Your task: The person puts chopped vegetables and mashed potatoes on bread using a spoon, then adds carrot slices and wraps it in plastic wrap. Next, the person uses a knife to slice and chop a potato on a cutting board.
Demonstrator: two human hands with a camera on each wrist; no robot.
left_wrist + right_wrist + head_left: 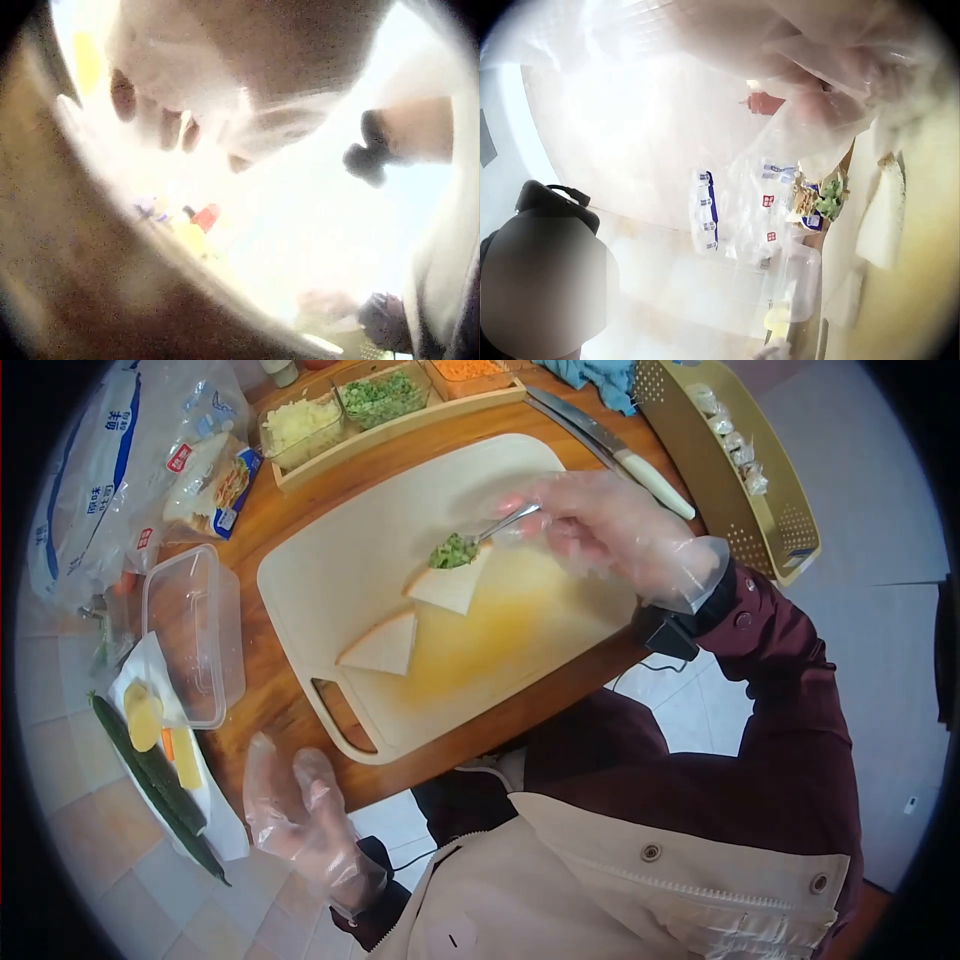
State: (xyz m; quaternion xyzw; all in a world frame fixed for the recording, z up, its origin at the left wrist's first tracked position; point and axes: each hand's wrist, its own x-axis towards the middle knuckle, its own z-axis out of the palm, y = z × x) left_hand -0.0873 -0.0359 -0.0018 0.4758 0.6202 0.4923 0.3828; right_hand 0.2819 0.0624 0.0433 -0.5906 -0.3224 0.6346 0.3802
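In a clear plastic glove, my right hand (620,530) pinches a metal spoon (512,519) between thumb and fingers. Chopped greens (453,551) sit at the spoon's end, right over the upper edge of a triangular bread piece (447,588); the right wrist view has these greens (831,202) beside the bread (883,217). A second bread triangle (383,645) lies nearer the handle slot of the cream cutting board (330,550). My gloved left hand (305,825) hangs at the table's front edge, fingers extended and holding nothing. Glare washes out much of the left wrist view.
Glass containers of chopped food (382,398) stand in a wooden tray (400,432) at the back. A knife (610,445) lies right of the board, beside a perforated basket (790,550). On the left are a clear plastic box (232,640), a cucumber (160,785) and a bread bag (205,490).
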